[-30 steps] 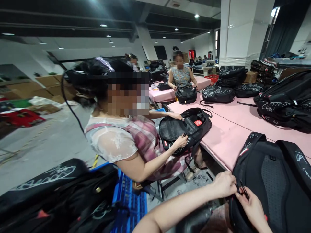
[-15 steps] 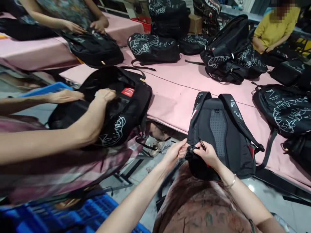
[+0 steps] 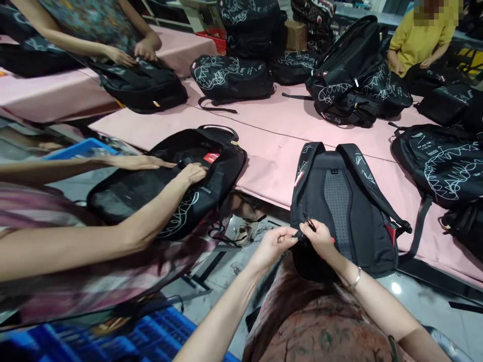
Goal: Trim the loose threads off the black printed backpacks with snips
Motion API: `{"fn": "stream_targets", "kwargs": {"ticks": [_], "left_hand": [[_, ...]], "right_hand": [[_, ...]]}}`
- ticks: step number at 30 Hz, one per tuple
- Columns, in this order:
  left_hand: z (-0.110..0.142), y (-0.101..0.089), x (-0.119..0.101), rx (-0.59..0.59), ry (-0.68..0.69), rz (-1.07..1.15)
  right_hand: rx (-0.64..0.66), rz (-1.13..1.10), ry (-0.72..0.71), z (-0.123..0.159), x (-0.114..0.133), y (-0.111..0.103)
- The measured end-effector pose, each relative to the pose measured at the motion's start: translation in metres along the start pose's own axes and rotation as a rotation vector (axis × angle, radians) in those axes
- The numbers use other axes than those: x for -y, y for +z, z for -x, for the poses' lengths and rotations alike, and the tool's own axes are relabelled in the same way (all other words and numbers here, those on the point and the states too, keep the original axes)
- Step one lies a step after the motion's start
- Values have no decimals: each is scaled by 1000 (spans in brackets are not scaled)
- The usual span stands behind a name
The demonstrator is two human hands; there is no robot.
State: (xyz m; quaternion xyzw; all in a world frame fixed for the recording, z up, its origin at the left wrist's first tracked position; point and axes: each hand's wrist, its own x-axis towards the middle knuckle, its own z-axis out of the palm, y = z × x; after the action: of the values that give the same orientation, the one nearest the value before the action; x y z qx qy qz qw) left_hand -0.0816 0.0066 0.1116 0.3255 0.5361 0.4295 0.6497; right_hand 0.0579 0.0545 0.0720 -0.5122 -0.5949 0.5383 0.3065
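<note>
A black backpack [image 3: 362,221] lies back side up at the table's near edge, its padded straps and grey mesh panel facing me. At its lower left side, my left hand [image 3: 277,244] pinches a black strap end [image 3: 298,235]. My right hand [image 3: 320,239] is closed beside it, gripping a small pair of dark thread snips [image 3: 310,222] that point up and left. Its fingertips meet the strap close to my left fingers. The strap's far part is hidden behind my fingers.
A co-worker's hands [image 3: 192,173] work in an open black backpack [image 3: 124,196] on my left. Pink cloth covers the table [image 3: 271,161]. More black backpacks [image 3: 445,166] lie right and across. Blue crates [image 3: 151,332] stand low at left. Two other people work at the far side.
My left hand has shifted slightly right and down, now pinching the strap more tightly. My right hand stays nearly in place. The co-worker's hands moved right and the open backpack lies flatter.
</note>
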Motion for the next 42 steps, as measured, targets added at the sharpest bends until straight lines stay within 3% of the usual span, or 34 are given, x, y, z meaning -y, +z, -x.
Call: {"fn": "stream_targets", "kwargs": {"ticks": [6,12,17,21,28,35,39,42], "left_hand": [[-3,-2,3,10,7,4],[-3,0,0,-8,-76,203],[-9,5,0,-87,-50,189],[-14,9,1,-120,-49,170],[-14,19,2,-133,-81,169],[-8,11,0,-18,-157,251],[-8,5,0,24,-188,295],[-11,2,0,-17,-194,347]], "right_hand": [[3,-104,40,-8,-8,3],[0,-111,-5,-4,-6,2],[-149,25,-46,14,1,-18],[-119,122,-85,32,9,-33],[-78,121,-158,24,16,-16],[-17,-52,-148,4,4,-11],[-30,-81,-130,5,0,-13],[-97,-8,-161,11,2,-17]]}}
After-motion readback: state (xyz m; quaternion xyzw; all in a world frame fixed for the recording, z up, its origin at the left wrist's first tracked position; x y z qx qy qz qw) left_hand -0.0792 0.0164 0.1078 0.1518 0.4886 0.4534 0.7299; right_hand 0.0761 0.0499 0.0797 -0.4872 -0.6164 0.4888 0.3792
